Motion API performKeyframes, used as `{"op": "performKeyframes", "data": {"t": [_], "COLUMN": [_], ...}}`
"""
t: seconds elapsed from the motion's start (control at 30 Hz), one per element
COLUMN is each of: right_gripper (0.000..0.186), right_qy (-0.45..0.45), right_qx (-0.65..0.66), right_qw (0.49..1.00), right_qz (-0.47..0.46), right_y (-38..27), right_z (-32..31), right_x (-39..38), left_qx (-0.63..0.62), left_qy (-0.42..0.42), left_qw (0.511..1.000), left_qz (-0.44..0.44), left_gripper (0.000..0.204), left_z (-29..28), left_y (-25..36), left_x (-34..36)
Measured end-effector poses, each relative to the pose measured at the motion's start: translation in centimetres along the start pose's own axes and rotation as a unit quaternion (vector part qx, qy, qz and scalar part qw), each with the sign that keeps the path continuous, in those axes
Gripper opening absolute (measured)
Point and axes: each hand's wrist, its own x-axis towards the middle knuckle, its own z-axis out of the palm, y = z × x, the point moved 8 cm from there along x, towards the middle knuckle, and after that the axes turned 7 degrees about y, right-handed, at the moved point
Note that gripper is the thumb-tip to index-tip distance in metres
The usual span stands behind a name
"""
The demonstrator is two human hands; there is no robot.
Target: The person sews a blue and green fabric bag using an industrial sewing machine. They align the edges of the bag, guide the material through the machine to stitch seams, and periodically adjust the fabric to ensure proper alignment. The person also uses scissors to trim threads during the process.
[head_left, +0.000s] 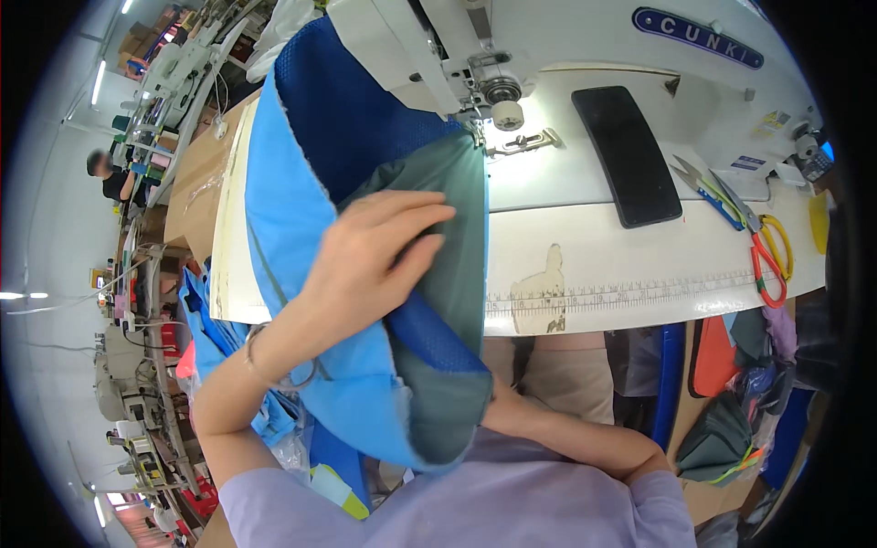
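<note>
A sewing piece of light blue fabric [283, 183], grey-green fabric [461, 210] and dark blue mesh [333, 100] is spread under the sewing machine's presser foot [478, 134]. Its right edge runs straight down from the foot toward me. My left hand [379, 242] lies on the grey-green part, fingers stretched out and thumb apart, with nothing gripped. Low on the right edge, my right hand [494, 402] is mostly behind the hanging fabric, so its fingers are hidden. The lower end of the piece drapes off the table over my lap.
Right of the foot lie a metal seam guide [525, 142], a black phone [627, 155], blue-handled snips [717, 201] and orange-and-yellow-handled scissors [767, 256]. A printed ruler [630, 294] follows the table's front edge. Fabric bundles [722, 438] sit at lower right. A person [111, 175] works far left.
</note>
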Motion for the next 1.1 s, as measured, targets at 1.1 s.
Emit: {"op": "performKeyframes", "data": {"t": [1.1], "right_gripper": [0.015], "right_qy": [-0.211], "right_qx": [-0.445], "right_qw": [0.669], "right_qz": [-0.557], "right_y": [-10.9], "right_z": [13.0], "right_x": [-17.1], "left_qx": [-0.659], "left_qy": [0.207], "left_qw": [0.564], "left_qz": [-0.452], "left_gripper": [0.032], "left_z": [9.1], "left_y": [-14.5], "left_x": [-35.6]}}
